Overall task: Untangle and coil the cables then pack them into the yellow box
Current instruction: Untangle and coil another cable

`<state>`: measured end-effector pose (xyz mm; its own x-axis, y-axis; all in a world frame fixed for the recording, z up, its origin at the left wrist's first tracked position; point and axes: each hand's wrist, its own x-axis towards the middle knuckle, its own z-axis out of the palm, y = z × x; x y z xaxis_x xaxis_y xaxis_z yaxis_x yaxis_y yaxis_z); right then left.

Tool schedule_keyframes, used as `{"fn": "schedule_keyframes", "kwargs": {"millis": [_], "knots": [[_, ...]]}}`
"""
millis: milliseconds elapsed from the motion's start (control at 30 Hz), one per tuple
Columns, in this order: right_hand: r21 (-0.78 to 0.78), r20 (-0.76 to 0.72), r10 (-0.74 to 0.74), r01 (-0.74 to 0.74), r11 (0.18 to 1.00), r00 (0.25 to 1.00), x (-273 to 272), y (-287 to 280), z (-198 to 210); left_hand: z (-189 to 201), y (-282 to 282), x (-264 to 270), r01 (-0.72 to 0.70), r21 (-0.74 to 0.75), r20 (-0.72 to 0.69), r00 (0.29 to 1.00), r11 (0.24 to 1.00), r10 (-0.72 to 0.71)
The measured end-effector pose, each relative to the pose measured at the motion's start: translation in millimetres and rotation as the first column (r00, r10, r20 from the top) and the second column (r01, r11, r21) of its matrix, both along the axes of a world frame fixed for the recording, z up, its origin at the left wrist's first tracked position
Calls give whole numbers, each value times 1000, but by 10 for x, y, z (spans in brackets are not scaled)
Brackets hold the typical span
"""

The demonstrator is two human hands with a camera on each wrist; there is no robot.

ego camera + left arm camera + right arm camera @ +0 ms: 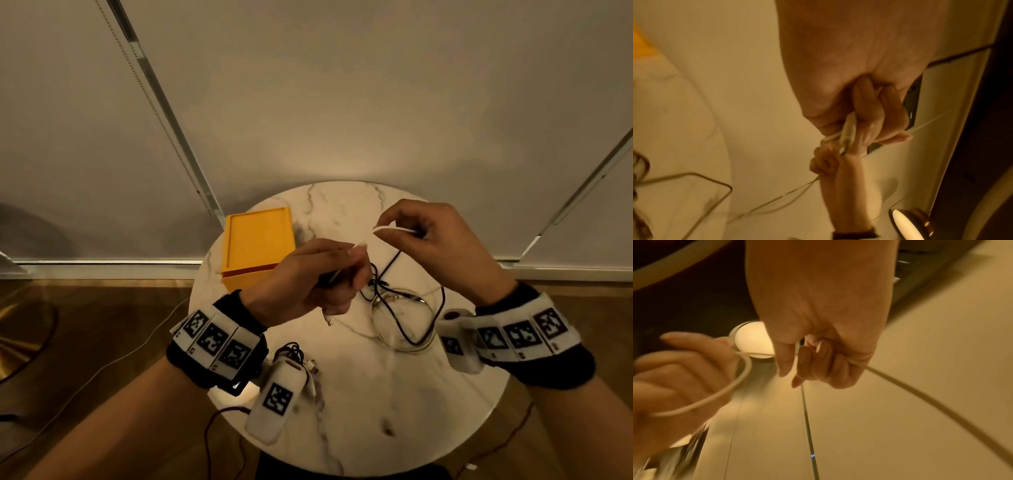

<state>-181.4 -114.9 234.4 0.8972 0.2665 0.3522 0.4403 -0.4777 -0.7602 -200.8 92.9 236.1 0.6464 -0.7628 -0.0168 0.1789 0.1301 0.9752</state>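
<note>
Yellow box (258, 240), white black-veined marble table (370, 404), white cable (394, 229), black cable (404, 329).

Round white marble table (359, 394) on wood floor (102, 325), pale blinds (342, 85) behind, warm dim light.

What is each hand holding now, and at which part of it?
Both hold the white cable. The right hand pinches a bend of it between thumb and fingers; the left hand grips another stretch of it, its plug end hanging below.
</note>
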Motion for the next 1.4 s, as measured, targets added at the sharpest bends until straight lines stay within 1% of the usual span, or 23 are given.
{"fn": "schedule_keyframes", "kwargs": {"millis": [67, 100, 167, 200, 233, 333, 433, 500, 567, 633, 700, 767, 833, 900, 933, 967, 1000, 1033, 1133, 1167, 1267, 1333, 1400], "knots": [[227, -82, 79, -58, 972, 993, 18, -67, 2, 25, 20, -18, 53, -156, -82, 994, 986, -66], [371, -117, 133, -81, 925, 984, 16, -118, 1, 35, 32, -25, 63, -231, -119, 989, 971, -93], [609, -168, 254, -102, 786, 953, 17, -197, -22, 53, 63, -21, 55, -338, -174, 977, 940, -120], [660, -172, 285, -105, 744, 943, 13, -200, -39, 62, 75, -18, 45, -372, -193, 973, 927, -125], [662, -173, 275, -95, 744, 946, 3, -177, -56, 67, 80, -17, 36, -401, -205, 970, 916, -128], [590, -202, 134, 11, 807, 970, -12, -53, -117, 89, 47, -6, 3, -463, -178, 979, 886, -97], [498, -196, 73, 35, 867, 978, -47, 109, -168, 128, 9, 24, -89, -419, -42, 996, 904, 79], [410, -165, 98, -22, 912, 981, -103, 233, -215, 146, 6, 66, -115, -439, -26, 993, 891, 115], [271, -158, 158, -111, 956, 975, -160, 335, -277, 137, 3, 120, -153, -450, -26, 987, 880, 158], [173, -244, 229, -190, 966, 942, -207, 396, -336, 96, 14, 194, -248, -411, -3, 963, 877, 271], [121, -324, 282, -256, 959, 903, -238, 428, -345, 58, 12, 283, -332, -344, 74, 923, 878, 378], [77, -320, 287, -277, 958, 903, -250, 447, -320, 25, -3, 368, -397, -208, 249, 863, 894, 440], [-2, -239, 233, -241, 971, 943, -229, 442, -304, 2, -27, 404, -472, -9, 545, 737, 882, 400], [-81, -130, 164, -175, 981, 978, -192, 404, -296, -46, -36, 422, -537, 150, 776, 584, 830, 238], [-111, -80, 134, -143, 984, 988, -173, 378, -290, -74, -33, 432, -566, 204, 851, 505, 799, 141], [-141, -34, 114, -118, 983, 993, -162, 350, -287, -99, -23, 437, -596, 251, 891, 450, 763, 57], [-176, 14, 105, -100, 979, 994, -153, 325, -287, -113, -2, 444, -612, 301, 896, 444, 731, 2], [-218, 54, 104, -90, 972, 993, -143, 300, -290, -123, 26, 450, -610, 359, 875, 482, 707, -29], [-306, 112, 122, -82, 948, 986, -107, 225, -259, -90, 127, 452, -528, 551, 742, 664, 646, -90], [-290, 115, 124, -86, 953, 986, -73, 187, -236, -74, 137, 456, -482, 587, 679, 731, 651, -72], [-129, 57, 138, -129, 983, 989, 51, 120, -177, -12, 152, 428, -301, 609, 417, 908, 734, 26], [-47, 42, 161, -159, 986, 986, 95, 122, -146, 56, 150, 390, -143, 614, 268, 963, 776, -35], [49, 26, 168, -169, 984, 985, 141, 136, -141, 110, 147, 358, -11, 572, 203, 971, 820, -128]]}}
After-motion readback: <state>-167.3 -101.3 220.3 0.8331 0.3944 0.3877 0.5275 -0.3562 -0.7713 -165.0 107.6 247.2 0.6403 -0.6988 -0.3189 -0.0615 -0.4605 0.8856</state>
